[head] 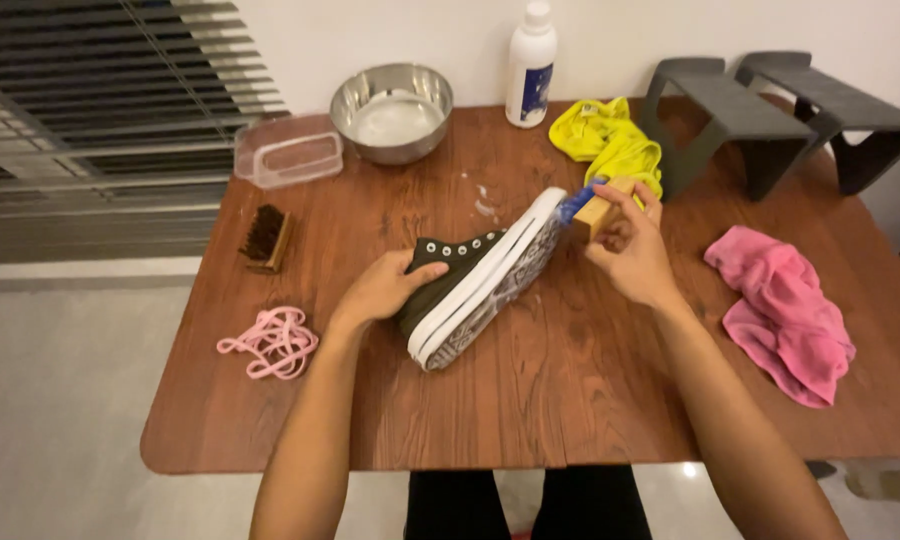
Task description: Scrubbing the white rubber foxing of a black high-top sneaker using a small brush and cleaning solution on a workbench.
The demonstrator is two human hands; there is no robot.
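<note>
Right fingers (638,205) were curled tight about a small wooden-backed brush (598,208), bristle end pressed at the toe of the shoe (475,280); right hand (628,252) sat just beyond the toe. Left hand (382,288) was closed over the dark canvas upper near the eyelets, thumb on top, holding the shoe tipped on its side, patterned sole turned up toward the viewer; the shoe lay mid-table (570,400).

Judged a light thing: canvas soft and yielding, rubber sole and white rim stiff, probably slick where wet; firmest hold looked to be at the ankle collar or across the sole edge.

Left of the shoe: a bristle brush (266,238) and pink laces (270,343); beyond it a steel bowl (391,110), clear tub (288,150), white bottle (530,65), yellow cloth (610,140); right of it a pink cloth (785,310).
</note>
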